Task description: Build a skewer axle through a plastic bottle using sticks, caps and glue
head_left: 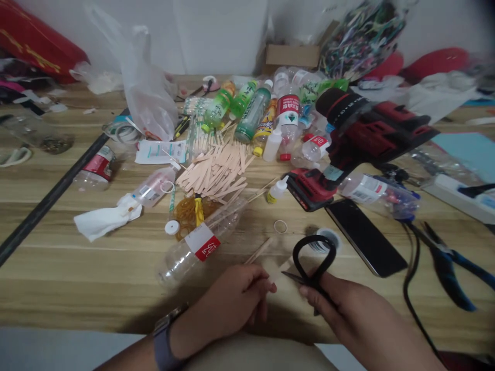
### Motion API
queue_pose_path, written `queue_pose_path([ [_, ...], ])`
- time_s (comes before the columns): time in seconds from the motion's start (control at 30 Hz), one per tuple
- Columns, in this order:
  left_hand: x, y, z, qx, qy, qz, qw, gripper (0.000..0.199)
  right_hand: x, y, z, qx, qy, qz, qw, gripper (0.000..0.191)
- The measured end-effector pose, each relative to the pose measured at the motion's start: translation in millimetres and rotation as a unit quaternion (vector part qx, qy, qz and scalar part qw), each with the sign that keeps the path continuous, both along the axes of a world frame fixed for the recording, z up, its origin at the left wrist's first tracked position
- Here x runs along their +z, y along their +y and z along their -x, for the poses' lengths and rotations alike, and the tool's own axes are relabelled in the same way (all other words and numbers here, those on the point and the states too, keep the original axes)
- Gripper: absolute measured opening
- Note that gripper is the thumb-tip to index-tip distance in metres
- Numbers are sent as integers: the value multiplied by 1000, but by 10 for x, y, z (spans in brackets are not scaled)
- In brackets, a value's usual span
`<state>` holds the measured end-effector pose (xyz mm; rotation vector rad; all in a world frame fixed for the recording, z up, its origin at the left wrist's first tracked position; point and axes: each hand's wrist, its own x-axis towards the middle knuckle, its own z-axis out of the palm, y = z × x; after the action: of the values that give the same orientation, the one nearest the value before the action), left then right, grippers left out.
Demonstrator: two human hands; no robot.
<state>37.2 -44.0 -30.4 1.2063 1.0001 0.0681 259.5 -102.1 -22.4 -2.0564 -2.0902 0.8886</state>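
One right hand (340, 304) is wrapped around black scissors (311, 280), close to the near edge of the table (116, 278). Beside them the left hand (240, 288) is curled — I can't tell if it holds anything. A thin stick (258, 251) is just past it. Farther out are a clear bottle (202, 242), a black phone (366, 237) and a red drill (344, 147) — then a pile of flat sticks (218, 167)

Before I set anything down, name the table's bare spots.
Bare wood lies front-left, between black rod, white tissue and table edge. Smaller patch: between phone, black cable and right hand. Crowded: around wooden sticks and bottles.
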Motion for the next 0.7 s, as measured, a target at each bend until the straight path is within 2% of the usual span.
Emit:
queue_pose_path([
  [0.17, -37, -9, -23, 44, -58, 49, 996, 22, 3, -13, 89, -32, 16, -28, 999, 34],
  [0.3, -96, 8, -19, 135, -162, 139, 968, 33, -8, 38, 153, -94, 108, -40, 989, 34],
  [0.4, -110, 37, -15, 202, -201, 169, 944, 43, 17, 109, 279, -177, 216, -4, 960, 27],
  [0.47, -109, 55, -19, 217, -209, 172, 938, 47, 30, 159, 380, -242, 278, 39, 929, 23],
  [0.53, -103, 69, -30, 220, -209, 164, 939, 49, 22, 204, 460, -279, 319, 75, 902, 25],
  [0.7, -62, 94, -63, 235, -205, 163, 936, 44, -58, 275, 515, -234, 407, 151, 870, 31],
])
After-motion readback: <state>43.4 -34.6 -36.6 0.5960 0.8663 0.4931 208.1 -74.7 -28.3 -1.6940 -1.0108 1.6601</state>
